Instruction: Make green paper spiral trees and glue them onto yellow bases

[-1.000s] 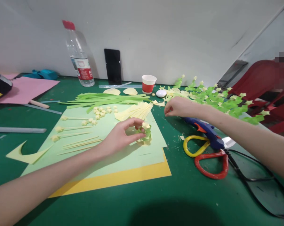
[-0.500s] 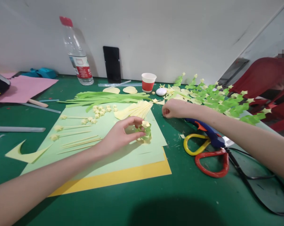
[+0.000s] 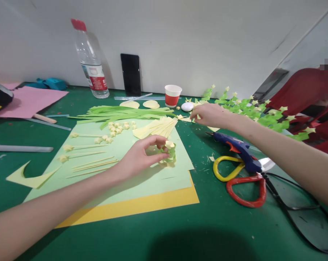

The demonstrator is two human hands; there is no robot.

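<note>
My left hand (image 3: 146,154) is closed around a small paper flower piece (image 3: 170,146), which has a pale yellow star on top and curled green paper below. It stands over the light green sheet (image 3: 142,181). Farther back and to the right, my right hand (image 3: 207,116) hovers low by pale yellow paper pieces (image 3: 186,118), fingertips curled together; what they hold, if anything, is hidden. Just below that hand lies a blue hot glue gun (image 3: 241,146). Folded paper stars (image 3: 115,127), star-tipped sticks (image 3: 83,147) and bare sticks (image 3: 94,165) rest on the green sheet.
Scissors (image 3: 246,190) and a black cable (image 3: 289,208) lie at the right. Finished paper flower stalks (image 3: 275,116) stand behind my right forearm. Along the wall are a bottle (image 3: 94,76), a phone (image 3: 131,74) and a paper cup (image 3: 172,97). Green strips (image 3: 120,113) lie mid-table.
My right hand has moved away from me and slightly right, from beside the glue gun's tip to the pale paper pieces. My left hand stays put with the flower piece.
</note>
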